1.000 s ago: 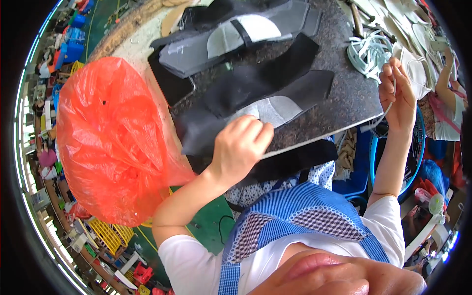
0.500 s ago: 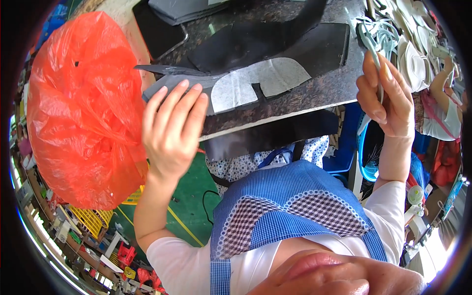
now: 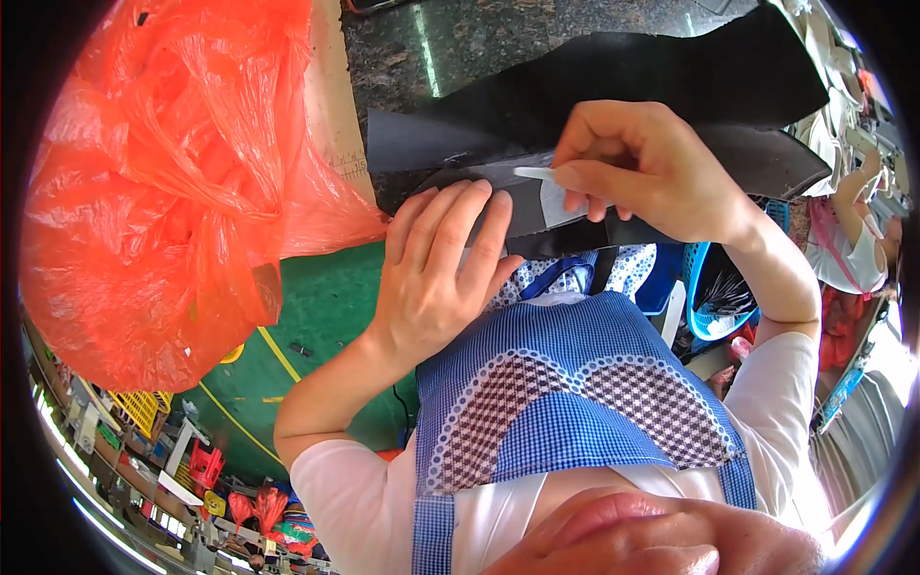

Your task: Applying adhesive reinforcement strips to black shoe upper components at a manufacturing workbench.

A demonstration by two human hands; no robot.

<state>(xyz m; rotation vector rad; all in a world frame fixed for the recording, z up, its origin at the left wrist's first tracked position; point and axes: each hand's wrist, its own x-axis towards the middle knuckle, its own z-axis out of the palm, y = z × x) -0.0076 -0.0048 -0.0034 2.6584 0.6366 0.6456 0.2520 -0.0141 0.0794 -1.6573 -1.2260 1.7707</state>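
Note:
My left hand (image 3: 436,264) lies with fingers spread on the near edge of a dark grey sheet piece (image 3: 522,220). Set on that piece is a light patch (image 3: 556,205), partly covered by my right hand (image 3: 661,172). Between my right thumb and fingers I pinch a thin white strip (image 3: 533,173), its free end pointing left over the sheet, just beyond the left fingertips. Whether the strip touches the sheet I cannot tell. A larger black sheet (image 3: 661,81) stretches behind both hands, curving up to the right.
A big red-orange plastic bag (image 3: 172,192) bulges at the left, its edge near my left hand. The dark speckled tabletop (image 3: 383,67) shows at the back, beside a pale board with ruler marks (image 3: 331,115). A blue basket (image 3: 700,316) stands below right. Another person's arm (image 3: 853,177) shows far right.
My right hand has come from the far right, by the tangled pale strips, leftward over the sheet, carrying the strip. My left hand has shifted right. The view has moved, and the black sheets lie differently.

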